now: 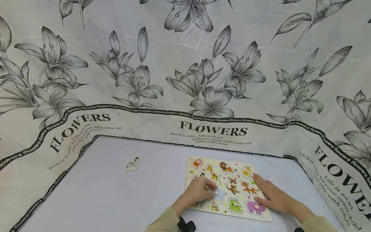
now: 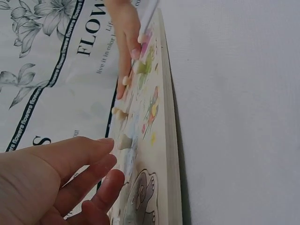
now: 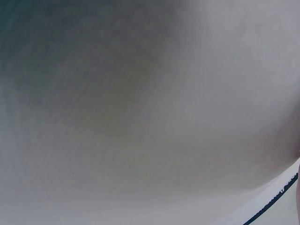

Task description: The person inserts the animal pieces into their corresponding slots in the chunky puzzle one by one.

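Observation:
A wooden knob puzzle board [image 1: 213, 208] with animal pictures lies on the table at the right of the head view. My left hand [image 1: 197, 190] hovers over its left part, thumb and fingers bent beside the knob of a light-blue animal piece [image 1: 220, 194]. In the left wrist view, a small gap shows between the fingertips and the knob [image 2: 124, 141]. My right hand [image 1: 275, 197] rests with extended fingers on the board's right edge, near the purple hippo piece [image 1: 255, 207]. A loose zebra piece [image 1: 132, 164] lies on the table, left of the board. The right wrist view is mostly blurred.
Other knobbed pieces sit in the board, among them a green frog [image 1: 234, 206], a kangaroo [image 1: 233, 187] and a lion [image 1: 226, 167]. A flower-printed cloth [image 1: 214, 129] rises behind and beside the white tabletop [image 1: 116, 199].

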Demonstrator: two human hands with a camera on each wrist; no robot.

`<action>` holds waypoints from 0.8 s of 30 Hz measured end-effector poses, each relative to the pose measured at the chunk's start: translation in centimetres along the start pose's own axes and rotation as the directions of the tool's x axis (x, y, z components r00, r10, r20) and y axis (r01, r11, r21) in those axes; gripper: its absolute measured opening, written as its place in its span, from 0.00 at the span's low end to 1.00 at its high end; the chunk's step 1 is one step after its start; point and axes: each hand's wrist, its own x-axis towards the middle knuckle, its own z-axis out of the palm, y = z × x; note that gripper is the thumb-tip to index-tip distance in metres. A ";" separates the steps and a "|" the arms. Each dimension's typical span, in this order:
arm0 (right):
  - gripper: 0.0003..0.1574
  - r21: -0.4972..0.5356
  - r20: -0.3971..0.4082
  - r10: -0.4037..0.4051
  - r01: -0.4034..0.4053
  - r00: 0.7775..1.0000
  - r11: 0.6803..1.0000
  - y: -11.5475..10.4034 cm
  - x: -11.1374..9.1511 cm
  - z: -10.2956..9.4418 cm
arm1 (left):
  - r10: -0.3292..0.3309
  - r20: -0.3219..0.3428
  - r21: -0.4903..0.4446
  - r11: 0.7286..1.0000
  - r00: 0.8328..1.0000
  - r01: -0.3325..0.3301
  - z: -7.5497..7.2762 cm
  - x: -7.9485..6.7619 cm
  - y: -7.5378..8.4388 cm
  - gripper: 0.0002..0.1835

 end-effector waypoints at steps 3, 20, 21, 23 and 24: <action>0.49 -0.005 -0.007 -0.006 0.006 1.000 1.000 -0.1 0.0 0.0 | -0.003 -0.015 -0.015 1.000 1.000 0.003 -0.5 -0.1 -0.3 0.11; 0.49 -0.011 -0.025 -0.024 0.023 0.999 1.000 0.0 0.1 0.1 | -0.026 -0.138 -0.071 0.997 0.990 0.016 -5.7 -0.6 -1.0 0.12; 0.49 -0.012 -0.025 -0.024 0.024 0.999 1.000 0.0 0.1 0.2 | -0.024 -0.148 -0.066 0.998 0.989 0.014 -6.1 -0.7 -1.0 0.12; 0.49 -0.021 -0.027 -0.030 0.029 0.999 0.999 0.1 0.1 0.2 | -0.023 -0.168 -0.058 0.998 0.986 0.014 -6.7 -0.7 -1.1 0.12; 0.49 -0.026 -0.031 -0.035 0.034 0.999 0.999 0.1 0.1 0.2 | -0.027 -0.175 -0.058 0.998 0.984 0.017 -7.1 -0.8 -1.1 0.12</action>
